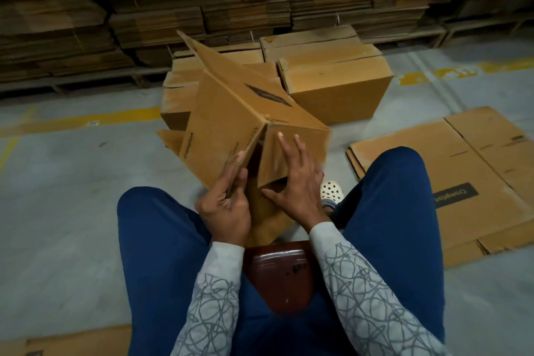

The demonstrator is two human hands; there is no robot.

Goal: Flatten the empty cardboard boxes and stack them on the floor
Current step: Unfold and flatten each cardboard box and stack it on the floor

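Cardboard box [231, 113], left fingers [234, 163] partly hidden

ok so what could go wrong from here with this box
The left hand grips a flap edge of the box; raw cardboard could cut it if the flap slips.
The right hand only presses flat, so the half-collapsed box may spring back open.
The far flaps reach toward the upright boxes and could knock them.

One head-worn wide-angle camera looks forward and down, close in.
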